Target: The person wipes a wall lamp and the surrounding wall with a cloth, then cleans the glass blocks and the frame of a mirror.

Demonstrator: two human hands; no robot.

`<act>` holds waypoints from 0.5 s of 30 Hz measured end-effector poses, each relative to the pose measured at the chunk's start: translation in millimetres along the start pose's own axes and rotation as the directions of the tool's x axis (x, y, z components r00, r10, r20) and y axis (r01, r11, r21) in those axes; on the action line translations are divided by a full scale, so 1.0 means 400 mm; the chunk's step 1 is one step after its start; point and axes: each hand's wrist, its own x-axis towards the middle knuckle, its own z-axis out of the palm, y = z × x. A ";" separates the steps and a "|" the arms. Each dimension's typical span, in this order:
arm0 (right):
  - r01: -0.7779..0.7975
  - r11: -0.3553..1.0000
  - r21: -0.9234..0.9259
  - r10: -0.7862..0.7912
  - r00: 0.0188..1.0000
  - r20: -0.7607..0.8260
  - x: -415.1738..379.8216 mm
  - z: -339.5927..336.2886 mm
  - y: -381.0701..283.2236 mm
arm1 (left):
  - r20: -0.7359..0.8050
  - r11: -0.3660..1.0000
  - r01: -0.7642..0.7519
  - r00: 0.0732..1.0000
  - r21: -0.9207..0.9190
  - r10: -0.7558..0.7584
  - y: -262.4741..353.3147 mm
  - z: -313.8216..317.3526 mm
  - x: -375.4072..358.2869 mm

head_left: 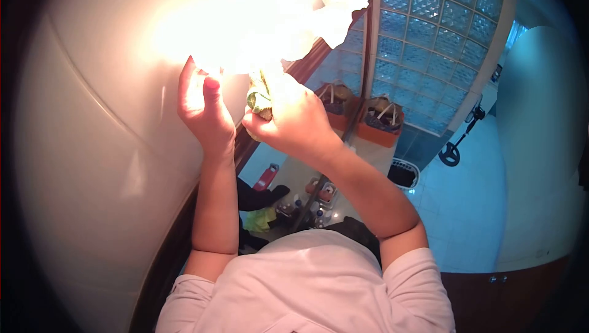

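A brightly glowing wall lamp [264, 20] fills the top of the view, and its glare washes out most of its shape. Beside it is a white ruffled shade [353, 5]. My right hand [297, 115] grips a bunched green and white cloth [260, 97] just under the lamp. To its left, my left hand [208, 109] is raised with thumb and finger apart, its fingertips right at the lamp's lower edge. Glare hides part of its other fingers.
A wood-framed mirror [337, 66] runs along the wall. An orange basket [379, 130] stands on the counter, with small bottles [322, 213] nearer me. Beyond are a white laundry basket [405, 173], a glass-block wall [435, 32] and a black wheeled object [451, 154].
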 end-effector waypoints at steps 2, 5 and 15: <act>0.017 0.966 0.258 -0.010 1.000 -0.028 0.005 0.008 -0.004 | -0.001 0.999 0.021 1.000 -0.031 -0.021 0.006 0.001 -0.001; -0.001 0.879 0.478 -0.032 0.998 0.061 0.016 0.003 -0.017 | 0.031 0.999 0.030 0.999 -0.016 -0.030 0.010 -0.005 0.006; 0.200 0.839 0.506 -0.187 0.979 -0.076 0.023 0.042 -0.022 | 0.117 0.974 0.132 0.987 -0.182 -0.112 0.035 -0.015 0.023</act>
